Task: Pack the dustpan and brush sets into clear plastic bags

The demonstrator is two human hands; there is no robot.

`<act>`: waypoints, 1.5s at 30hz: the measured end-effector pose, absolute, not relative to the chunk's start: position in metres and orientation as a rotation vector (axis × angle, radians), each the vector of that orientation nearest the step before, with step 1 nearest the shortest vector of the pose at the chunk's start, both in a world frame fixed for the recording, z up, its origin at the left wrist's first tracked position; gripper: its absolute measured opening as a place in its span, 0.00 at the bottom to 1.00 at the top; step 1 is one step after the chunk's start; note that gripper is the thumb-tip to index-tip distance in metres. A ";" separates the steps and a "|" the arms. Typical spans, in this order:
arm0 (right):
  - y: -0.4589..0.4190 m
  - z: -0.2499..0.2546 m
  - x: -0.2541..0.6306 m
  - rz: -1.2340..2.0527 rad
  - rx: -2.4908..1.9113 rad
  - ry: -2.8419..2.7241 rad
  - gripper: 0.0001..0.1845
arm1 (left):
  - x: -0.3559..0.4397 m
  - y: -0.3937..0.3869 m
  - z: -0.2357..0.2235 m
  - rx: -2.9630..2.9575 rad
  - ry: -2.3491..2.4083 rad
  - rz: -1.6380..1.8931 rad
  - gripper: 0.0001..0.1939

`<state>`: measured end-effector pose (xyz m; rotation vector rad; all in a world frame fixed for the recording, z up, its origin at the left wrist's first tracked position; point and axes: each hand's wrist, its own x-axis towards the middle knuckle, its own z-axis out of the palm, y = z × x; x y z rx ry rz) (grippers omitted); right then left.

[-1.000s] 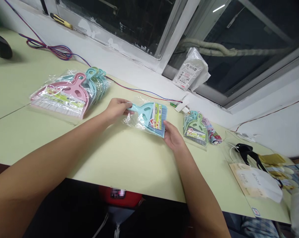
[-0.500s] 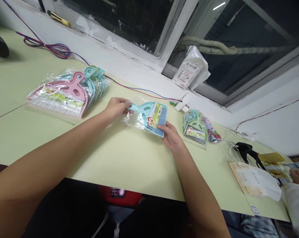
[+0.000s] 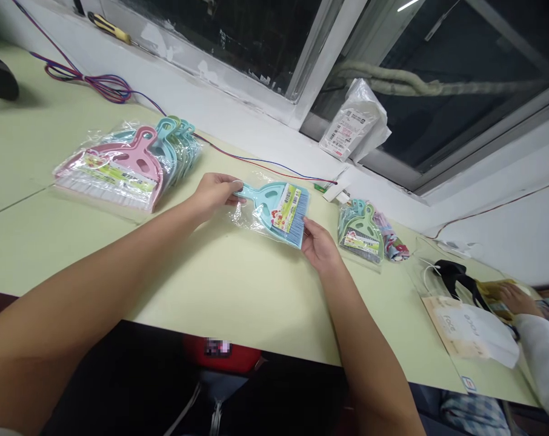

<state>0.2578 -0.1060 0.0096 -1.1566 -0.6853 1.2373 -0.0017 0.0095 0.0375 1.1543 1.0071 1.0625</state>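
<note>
At the far left of your table (image 3: 220, 290), a black object (image 3: 0, 75) is cut off by the picture's edge. Beside it, farther back, lie a coiled red-and-blue cable (image 3: 108, 88) and, up on the window ledge, a yellow-and-black screwdriver (image 3: 108, 28). Next along stands a stack of bagged dustpan sets (image 3: 140, 154), a pink one with white bristles at the front, blue and green ones behind it.

Near the middle, your left hand (image 3: 217, 192) pinches the handle of a light-blue dustpan and brush (image 3: 274, 212) between thumb and fingers. The set sits in clear plastic, held above the table, its label and blue bristles towards your right. Your right hand (image 3: 320, 242) has its thumb at the bristle edge; the other fingers are mostly hidden, so you can't tell how firmly they close.

Behind that hand, a white package (image 3: 354, 124) rests by the window. Further right come smaller bagged sets (image 3: 363, 233), green in front, a patterned cloth (image 3: 392, 239) just beside them, a black strap (image 3: 460, 281), a pale printed packet (image 3: 469, 330) and a co-worker's hand (image 3: 520, 300) on something yellow (image 3: 488, 290).
</note>
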 end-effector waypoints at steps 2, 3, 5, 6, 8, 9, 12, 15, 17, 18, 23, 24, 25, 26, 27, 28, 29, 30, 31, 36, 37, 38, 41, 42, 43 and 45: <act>-0.106 0.011 0.259 1.230 -1.159 -0.681 0.11 | -0.003 0.011 0.037 1.150 1.002 1.058 0.06; -0.106 0.012 0.260 1.231 -1.155 -0.680 0.11 | -0.003 0.012 0.037 1.145 0.997 1.057 0.06; -0.107 0.014 0.262 1.232 -1.148 -0.673 0.13 | -0.005 0.014 0.036 1.137 0.984 1.057 0.07; -0.107 0.015 0.263 1.229 -1.150 -0.667 0.14 | -0.006 0.015 0.036 1.137 0.980 1.055 0.08; -0.107 0.016 0.267 1.210 -1.173 -0.662 0.16 | -0.008 0.016 0.035 1.137 0.987 1.052 0.09; -0.106 0.016 0.268 1.193 -1.191 -0.666 0.17 | -0.009 0.017 0.035 1.135 0.995 1.051 0.09; -0.105 0.014 0.273 1.131 -1.244 -0.709 0.19 | -0.010 0.017 0.036 1.117 1.019 1.062 0.09; -0.103 0.010 0.277 1.096 -1.266 -0.757 0.21 | -0.010 0.017 0.037 1.111 1.028 1.074 0.09; -0.102 0.008 0.280 1.088 -1.264 -0.787 0.21 | -0.011 0.016 0.037 1.121 1.016 1.077 0.09; -0.102 0.007 0.281 1.083 -1.264 -0.803 0.22 | -0.011 0.016 0.037 1.125 1.011 1.078 0.09; -0.101 0.005 0.285 1.055 -1.337 -0.859 0.23 | -0.011 0.016 0.036 1.128 1.005 1.067 0.07; -0.101 0.005 0.285 1.047 -1.357 -0.859 0.23 | -0.011 0.016 0.036 1.127 1.007 1.063 0.06; -0.101 0.006 0.286 1.036 -1.374 -0.856 0.23 | -0.010 0.016 0.036 1.127 1.012 1.058 0.06; -0.102 0.006 0.286 1.025 -1.389 -0.851 0.22 | -0.010 0.016 0.036 1.125 1.020 1.053 0.06; -0.102 0.007 0.286 1.016 -1.402 -0.847 0.22 | -0.010 0.016 0.036 1.122 1.029 1.048 0.06; -0.102 0.007 0.286 1.010 -1.417 -0.844 0.21 | -0.009 0.016 0.037 1.121 1.038 1.042 0.05; -0.102 0.007 0.286 1.006 -1.435 -0.844 0.20 | -0.009 0.015 0.037 1.118 1.046 1.038 0.05; -0.102 0.008 0.286 1.004 -1.453 -0.847 0.19 | -0.009 0.014 0.037 1.114 1.051 1.038 0.05; -0.102 0.008 0.286 1.007 -1.467 -0.849 0.19 | -0.008 0.014 0.038 1.110 1.054 1.040 0.05; -0.102 0.010 0.292 1.010 -1.552 -0.822 0.14 | -0.008 0.016 0.034 1.102 1.064 1.030 0.07; -0.102 0.011 0.294 0.976 -1.593 -0.811 0.13 | -0.009 0.018 0.033 1.102 1.068 1.023 0.07; -0.102 0.012 0.296 0.922 -1.640 -0.801 0.12 | -0.009 0.020 0.031 1.102 1.070 1.019 0.07; -0.102 0.017 0.301 0.639 -1.741 -0.817 0.10 | -0.009 0.025 0.026 1.109 1.067 1.001 0.07; -0.102 0.019 0.302 0.528 -1.742 -0.848 0.10 | -0.009 0.026 0.025 1.115 1.065 0.990 0.06; -0.102 0.022 0.302 0.431 -1.728 -0.893 0.10 | -0.009 0.027 0.024 1.121 1.063 0.975 0.05; -0.103 0.029 0.302 0.289 -1.675 -0.997 0.12 | -0.008 0.026 0.024 1.132 1.052 0.948 0.04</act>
